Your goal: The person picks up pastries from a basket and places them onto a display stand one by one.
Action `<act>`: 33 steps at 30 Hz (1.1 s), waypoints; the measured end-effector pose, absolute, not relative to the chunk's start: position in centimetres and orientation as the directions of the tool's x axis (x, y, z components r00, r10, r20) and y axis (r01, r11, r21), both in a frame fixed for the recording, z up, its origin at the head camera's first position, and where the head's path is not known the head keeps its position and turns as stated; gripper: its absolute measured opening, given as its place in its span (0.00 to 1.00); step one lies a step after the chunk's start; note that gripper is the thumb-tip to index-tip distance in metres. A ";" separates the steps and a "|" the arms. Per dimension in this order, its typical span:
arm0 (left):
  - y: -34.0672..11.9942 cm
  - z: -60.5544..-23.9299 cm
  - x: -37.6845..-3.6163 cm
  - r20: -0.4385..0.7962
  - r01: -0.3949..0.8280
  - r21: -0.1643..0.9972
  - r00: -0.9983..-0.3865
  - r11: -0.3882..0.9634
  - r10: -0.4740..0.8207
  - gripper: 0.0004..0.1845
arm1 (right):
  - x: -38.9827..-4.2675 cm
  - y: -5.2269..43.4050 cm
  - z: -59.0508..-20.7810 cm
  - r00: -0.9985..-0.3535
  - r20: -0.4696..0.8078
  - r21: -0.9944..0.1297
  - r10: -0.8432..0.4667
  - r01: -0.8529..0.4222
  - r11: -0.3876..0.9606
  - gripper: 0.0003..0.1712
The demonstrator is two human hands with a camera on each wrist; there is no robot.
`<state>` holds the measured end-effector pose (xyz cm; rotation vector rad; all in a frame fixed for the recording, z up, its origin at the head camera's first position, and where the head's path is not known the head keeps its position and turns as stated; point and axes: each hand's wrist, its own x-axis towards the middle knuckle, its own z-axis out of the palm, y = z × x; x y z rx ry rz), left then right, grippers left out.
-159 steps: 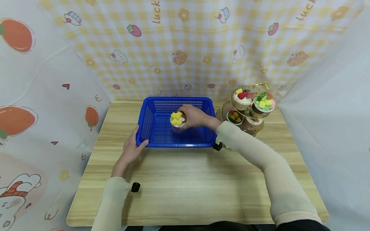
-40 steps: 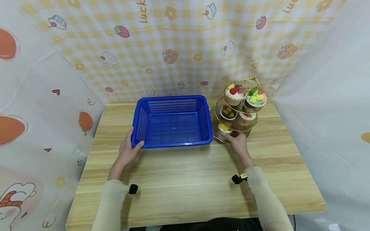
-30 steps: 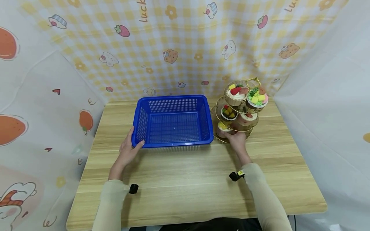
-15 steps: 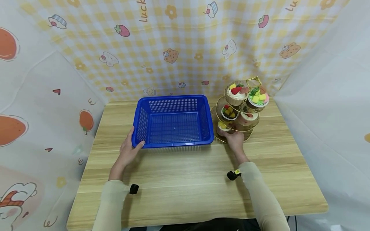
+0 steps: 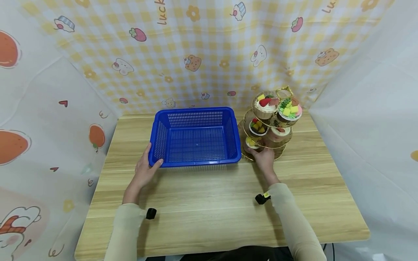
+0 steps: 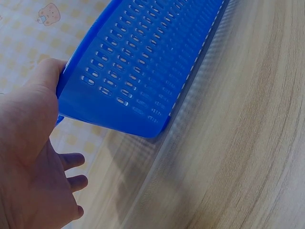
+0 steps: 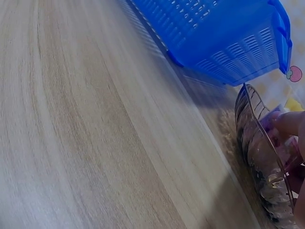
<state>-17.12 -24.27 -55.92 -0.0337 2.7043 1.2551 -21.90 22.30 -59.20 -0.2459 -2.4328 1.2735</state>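
Observation:
My right hand [image 5: 265, 158] holds a cupcake [image 5: 252, 142] with yellow cubes on top, at the bottom tier of a three-tier gold cake stand [image 5: 277, 144]. In the right wrist view, the thumb and fingers lie against the cake's pinkish-purple side, just inside the scalloped tier [image 7: 259, 152]; part of the hand is cut off by the frame. My left hand [image 5: 143, 170] grips the near left corner of a blue perforated basket [image 5: 196, 163]. Its thumb lies over the rim, while several fingers hang beside the outer wall in the left wrist view. Nothing lies inside the basket.
On the top tier stand a strawberry-topped cupcake [image 5: 265, 107] and a green-and-yellow one [image 5: 289, 110]. The middle tier carries a dark fruit cupcake [image 5: 258, 127] and a pale one [image 5: 280, 132]. Behind the wooden table [image 5: 209, 206] hangs a checked cloth [image 5: 209, 54].
My right hand has carried the cupcake from inside the basket to the stand's bottom tier. Over the last second it has shifted slightly left and back there. The left hand keeps its place.

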 end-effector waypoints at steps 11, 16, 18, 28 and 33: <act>-24.1 -55.9 -17.1 -0.158 -0.087 0.753 -0.986 0.653 0.051 0.47 | -20.3 22.8 -59.7 -0.913 0.262 -0.803 0.314 -0.026 0.596 0.36; -24.0 -55.7 -17.2 -0.149 -0.086 0.757 -0.988 0.647 0.044 0.47 | -18.0 23.1 -59.3 -0.908 0.269 -0.819 0.321 -0.040 0.573 0.34; -24.0 -55.7 -17.2 -0.145 -0.082 0.759 -0.989 0.646 0.044 0.47 | -16.9 23.1 -59.2 -0.911 0.247 -0.824 0.330 -0.018 0.567 0.37; -24.4 -56.3 -17.1 -0.120 -0.076 0.775 -0.992 0.628 0.029 0.46 | -13.8 23.7 -59.3 -0.937 0.235 -0.816 0.260 -0.045 0.576 0.37; -24.4 -56.7 -17.2 -0.111 -0.070 0.772 -0.993 0.632 0.025 0.46 | -13.8 24.0 -58.6 -0.949 0.286 -0.762 0.129 -0.144 0.632 0.32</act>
